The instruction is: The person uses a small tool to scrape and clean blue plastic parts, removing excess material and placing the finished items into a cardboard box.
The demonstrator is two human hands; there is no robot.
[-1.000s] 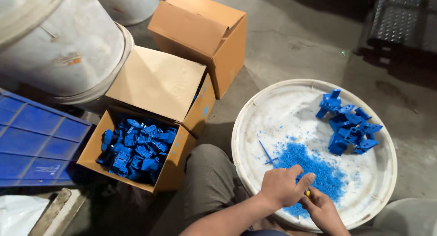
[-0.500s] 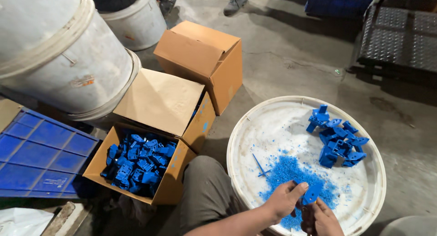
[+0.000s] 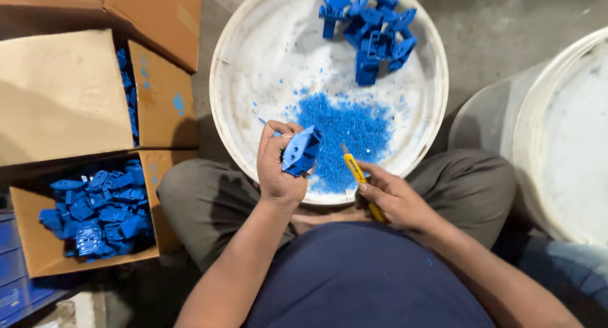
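My left hand (image 3: 278,166) grips a blue plastic moulded part (image 3: 301,152) over the near rim of a round white lid (image 3: 223,122). My right hand (image 3: 392,198) holds a yellow utility knife (image 3: 356,173), its blade pointing up towards the part. In the middle of the lid lies a heap of blue plastic shavings (image 3: 345,132). A pile of several blue parts (image 3: 370,30) sits at the lid's far side.
An open cardboard box (image 3: 38,252) at the left holds several blue parts (image 3: 98,211). More cardboard boxes (image 3: 63,94) stand behind it. A white drum (image 3: 570,132) is at the right. My crossed legs (image 3: 202,201) frame the lid.
The camera has tilted down and moved closer, so the lid now sits in front of me. My left hand now holds a blue part up; the knife is visible in my right hand.
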